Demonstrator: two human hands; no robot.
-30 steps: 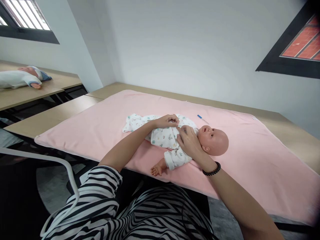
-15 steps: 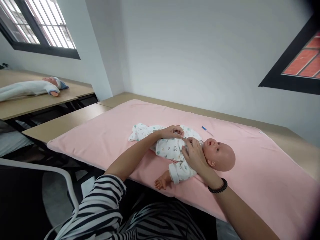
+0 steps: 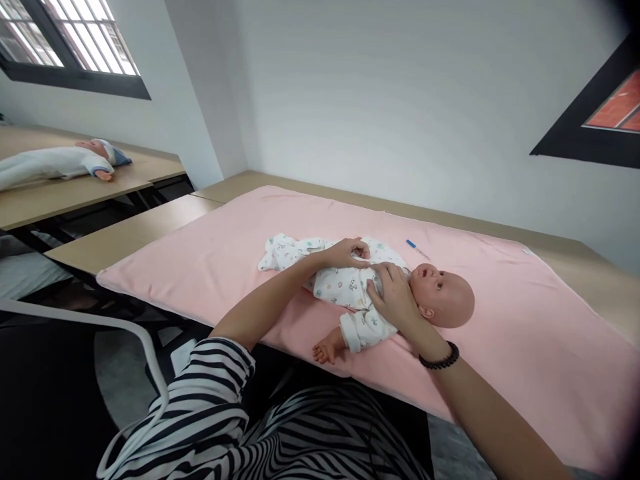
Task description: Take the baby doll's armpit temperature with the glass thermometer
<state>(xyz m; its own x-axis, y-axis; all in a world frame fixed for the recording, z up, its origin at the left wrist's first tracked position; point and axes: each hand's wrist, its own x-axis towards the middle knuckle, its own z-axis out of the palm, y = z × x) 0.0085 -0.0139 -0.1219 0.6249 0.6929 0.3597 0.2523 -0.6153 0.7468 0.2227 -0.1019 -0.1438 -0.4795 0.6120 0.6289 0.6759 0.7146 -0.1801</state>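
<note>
- Landmark: doll [image 3: 345,292], face up on the pink cloth [image 3: 505,340] that covers most of the tabletop [image 3: 137,232]; its head points to my right.
- Doll lies directly under both my hands.
- Left hand [image 3: 347,253]: across the middle of the doll's body, fingers curled at the front of its printed garment [image 3: 333,283].
- Right hand [image 3: 395,293]: over the doll's upper chest, just beside its chin, palm down, fingers bent toward my left hand.
- My hands are close together over the doll; cannot tell whether the fingertips touch, nor whether either pinches fabric.
- Doll's near arm [image 3: 343,339]: stretched out on my side of its body, cuff folded back.
- Blue-capped stick [image 3: 417,249]: on the cloth past the doll's far side, near its head, clear of my hands.
- Black bracelet [image 3: 443,364]: on my right wrist, on the near side of the doll's head.
- Second doll [image 3: 55,162]: well beyond the first doll's foot end, on another tabletop.
</note>
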